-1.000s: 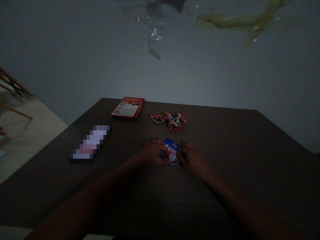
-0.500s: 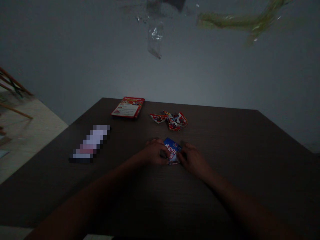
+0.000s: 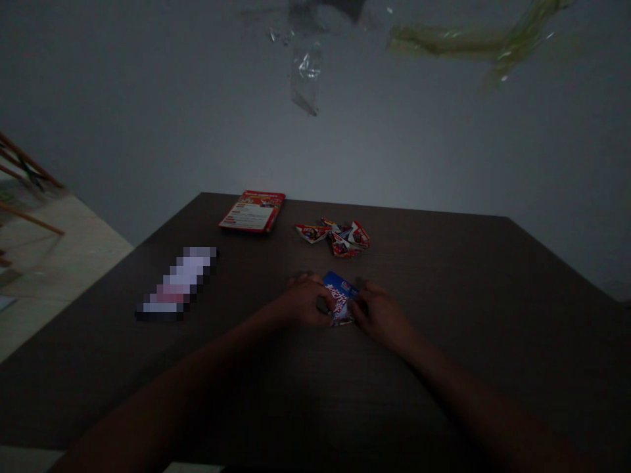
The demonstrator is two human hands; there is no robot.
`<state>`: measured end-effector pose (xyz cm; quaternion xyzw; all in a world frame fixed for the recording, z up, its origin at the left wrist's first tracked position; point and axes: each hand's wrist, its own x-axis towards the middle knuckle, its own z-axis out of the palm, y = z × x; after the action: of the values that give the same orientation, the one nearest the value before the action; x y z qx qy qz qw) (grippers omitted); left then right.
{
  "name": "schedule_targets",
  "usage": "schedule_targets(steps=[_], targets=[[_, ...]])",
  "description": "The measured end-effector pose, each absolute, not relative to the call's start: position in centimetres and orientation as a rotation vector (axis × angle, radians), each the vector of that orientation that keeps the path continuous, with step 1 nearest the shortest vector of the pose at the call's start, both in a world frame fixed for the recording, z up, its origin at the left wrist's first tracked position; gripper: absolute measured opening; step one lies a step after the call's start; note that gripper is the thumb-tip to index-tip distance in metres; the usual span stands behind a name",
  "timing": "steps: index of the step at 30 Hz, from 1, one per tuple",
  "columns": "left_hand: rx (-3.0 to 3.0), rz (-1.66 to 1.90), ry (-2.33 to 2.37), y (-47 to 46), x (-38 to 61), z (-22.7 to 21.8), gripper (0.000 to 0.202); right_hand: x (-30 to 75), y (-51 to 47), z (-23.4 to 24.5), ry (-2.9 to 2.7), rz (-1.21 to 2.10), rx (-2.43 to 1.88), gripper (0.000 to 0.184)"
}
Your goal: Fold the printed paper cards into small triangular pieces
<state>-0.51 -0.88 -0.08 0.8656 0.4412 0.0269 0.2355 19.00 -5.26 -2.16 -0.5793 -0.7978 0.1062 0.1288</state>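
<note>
A small blue printed card (image 3: 336,284) with red and white lettering lies on the table between my hands. Its near end looks folded to a point. My left hand (image 3: 306,300) grips the card's left side, thumb and fingers curled around a small gap. On the opposite side, my right hand (image 3: 382,314) has its fingers closed at the card's right edge. Beyond the hands lie several folded red-and-white paper pieces (image 3: 348,242), bunched together. Poor light hides the exact finger contact and part of the card.
A stack of red printed cards (image 3: 254,213) sits at the far left of the dark table (image 3: 444,263). A phone with a blurred screen (image 3: 180,282) lies to the left. A wall (image 3: 394,144) with tape remnants rises behind the table.
</note>
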Motion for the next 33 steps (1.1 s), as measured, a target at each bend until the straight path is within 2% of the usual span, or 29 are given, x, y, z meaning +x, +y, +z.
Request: schedule_targets(steps=[33], targets=[[2.366, 0.044, 1.183, -0.88, -0.69, 0.21, 0.030, 19.13, -5.08, -2.47, -2.309, 0.307, -1.684, 0.024]])
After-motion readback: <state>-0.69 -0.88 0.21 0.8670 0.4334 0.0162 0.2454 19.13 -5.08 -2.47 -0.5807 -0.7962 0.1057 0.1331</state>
